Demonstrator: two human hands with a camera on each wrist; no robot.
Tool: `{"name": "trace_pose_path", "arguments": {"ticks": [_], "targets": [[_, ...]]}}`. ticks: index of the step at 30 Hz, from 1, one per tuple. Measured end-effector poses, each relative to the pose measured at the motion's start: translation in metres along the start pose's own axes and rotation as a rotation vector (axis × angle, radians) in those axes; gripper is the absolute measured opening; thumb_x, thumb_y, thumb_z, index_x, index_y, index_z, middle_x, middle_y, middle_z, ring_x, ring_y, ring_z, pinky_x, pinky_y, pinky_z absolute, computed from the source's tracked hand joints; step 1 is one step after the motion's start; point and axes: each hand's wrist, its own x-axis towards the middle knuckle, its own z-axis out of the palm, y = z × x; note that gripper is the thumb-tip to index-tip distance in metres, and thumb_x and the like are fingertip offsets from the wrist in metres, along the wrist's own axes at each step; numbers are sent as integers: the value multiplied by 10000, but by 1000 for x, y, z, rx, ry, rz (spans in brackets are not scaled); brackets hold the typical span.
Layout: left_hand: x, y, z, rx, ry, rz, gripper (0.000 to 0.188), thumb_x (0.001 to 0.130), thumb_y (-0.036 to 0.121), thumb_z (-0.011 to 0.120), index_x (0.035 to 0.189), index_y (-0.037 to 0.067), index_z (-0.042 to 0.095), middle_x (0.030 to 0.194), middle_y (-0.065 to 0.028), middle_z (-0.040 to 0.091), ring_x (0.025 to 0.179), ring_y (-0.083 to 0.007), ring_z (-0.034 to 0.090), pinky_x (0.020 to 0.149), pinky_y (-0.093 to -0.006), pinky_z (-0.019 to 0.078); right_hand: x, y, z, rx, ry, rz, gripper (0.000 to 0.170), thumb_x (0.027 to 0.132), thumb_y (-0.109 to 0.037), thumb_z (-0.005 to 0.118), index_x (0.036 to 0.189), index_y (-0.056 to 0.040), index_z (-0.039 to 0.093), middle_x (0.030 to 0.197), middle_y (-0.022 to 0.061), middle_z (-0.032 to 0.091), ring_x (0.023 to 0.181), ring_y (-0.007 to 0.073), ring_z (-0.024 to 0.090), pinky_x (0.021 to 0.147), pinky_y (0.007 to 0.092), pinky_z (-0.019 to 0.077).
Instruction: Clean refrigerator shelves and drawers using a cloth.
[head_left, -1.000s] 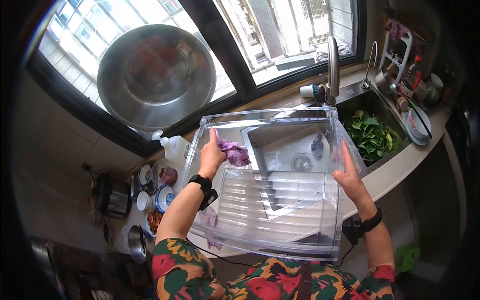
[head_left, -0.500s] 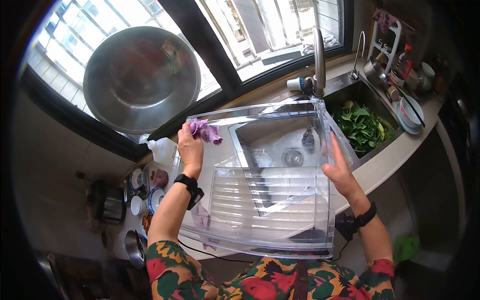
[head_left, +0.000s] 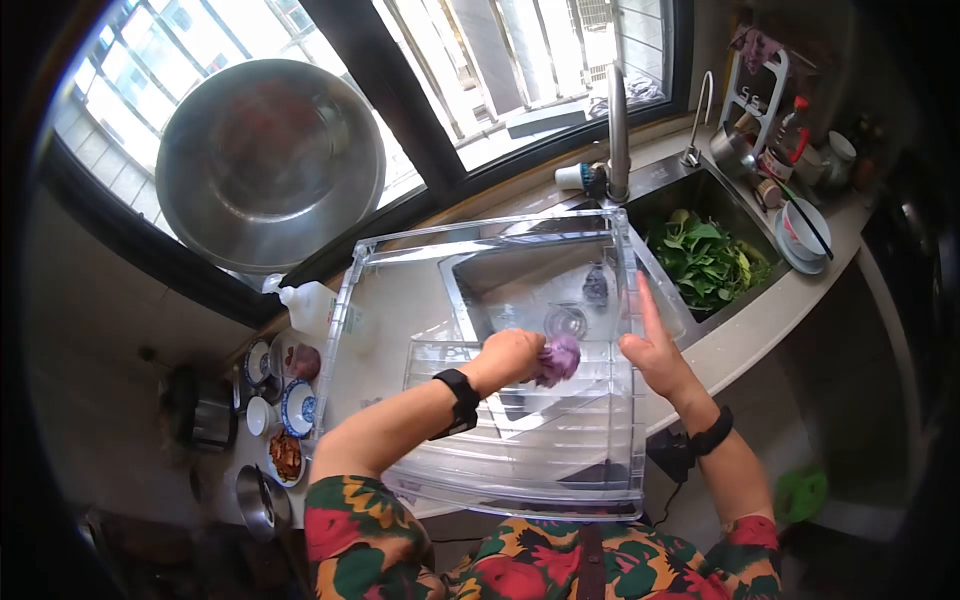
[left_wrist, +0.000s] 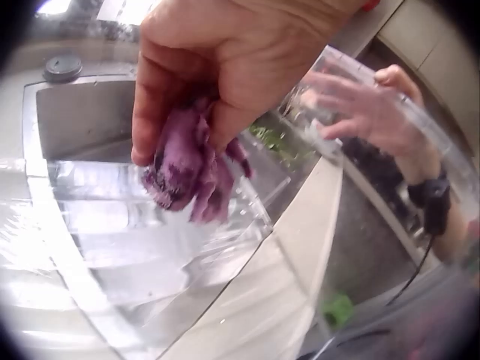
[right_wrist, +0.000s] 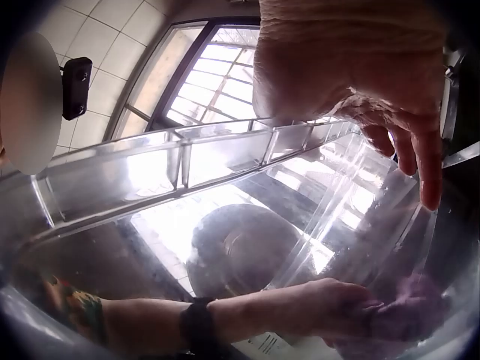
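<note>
A clear plastic drawer [head_left: 627,400] with a ribbed panel is held over the counter and the near sink. My left hand [head_left: 507,362] pinches a crumpled purple cloth [head_left: 559,362] above the middle of the drawer. Close up in the left wrist view, fingers and thumb of the left hand [left_wrist: 217,67] grip the cloth [left_wrist: 184,161]. At the drawer's right side, my right hand [head_left: 655,355] lies with straight fingers against the outer wall. The right wrist view shows that hand [right_wrist: 360,90] at the drawer's rim [right_wrist: 180,161], fingers extended.
Leafy greens [head_left: 705,255] fill the right sink, beside the tap [head_left: 618,135]. A large metal basin [head_left: 270,165] stands by the window. White bowls [head_left: 262,416], a plate of brown food [head_left: 285,456] and a white bottle [head_left: 308,303] are at the left; stacked bowls [head_left: 803,230] are at the right.
My left hand has moved with the cloth from the drawer's upper left side to its middle, toward the right. My right hand stays at the right wall. The head view has shifted slightly.
</note>
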Motion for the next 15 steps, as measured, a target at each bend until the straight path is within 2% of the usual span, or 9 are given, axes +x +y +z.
{"name": "trace_pose_path", "arguments": {"ticks": [1,2,4,5,7,8,11,12,15], "targets": [[2,-2,0,-44,-2,-12,286,671,238,641,902,94,555,781,-168,598,773,-322,579,682,-395,461,-2,0,0,-27,-9,19,731,725,-69,431,1324,51,30,1352,250,180,1278,288,167,1012,281,167],[-3,0,-17,-194,-61,-12,444,651,247,666,1053,136,514,872,-174,594,845,-322,570,731,-380,453,-2,-1,-1,-33,-26,17,736,734,-84,437,1323,53,18,1358,242,167,1281,283,155,1016,283,156],[-25,10,-62,-226,-137,-96,742,649,290,703,1274,204,312,1057,-177,552,950,-345,542,812,-365,437,-2,2,-1,-31,-32,-1,741,735,-86,442,1322,57,13,1359,240,159,1282,279,151,1018,284,149],[-33,-5,-59,-291,49,-38,754,657,296,706,1285,199,300,1112,-177,523,949,-327,548,825,-365,444,0,3,-1,-19,-31,-27,746,735,-88,447,1320,60,9,1361,238,151,1282,276,147,1021,286,142],[-70,5,-102,-470,175,-191,615,716,230,671,1249,147,374,1133,-160,516,935,-255,559,768,-342,477,2,8,-1,15,-51,-40,750,737,-93,454,1319,63,6,1360,239,149,1281,273,147,1023,288,136],[-90,4,-109,-537,320,-243,512,725,250,650,1183,133,452,1081,-150,553,917,-258,568,757,-342,467,3,10,-1,49,-59,-54,755,739,-99,460,1318,65,4,1360,239,147,1280,270,147,1025,289,130],[-159,6,-112,-483,788,-314,393,748,136,613,1119,61,508,1033,-118,573,907,-201,565,699,-284,488,3,11,1,85,-59,-3,775,725,-85,480,1317,64,3,1350,241,168,1270,270,173,1021,290,144],[-180,7,-101,-533,972,-357,389,740,93,599,1115,39,509,1027,-105,574,915,-187,557,714,-290,476,3,9,1,86,-77,-6,775,725,-85,480,1317,64,3,1350,241,168,1270,270,173,1021,290,144],[-232,30,-54,-383,1340,-734,453,736,41,574,1168,31,439,1193,-83,458,1103,-177,423,905,-313,324,2,-1,2,10,-57,-17,794,705,-61,493,1316,65,2,1346,239,183,1257,264,209,1010,286,175]]}}
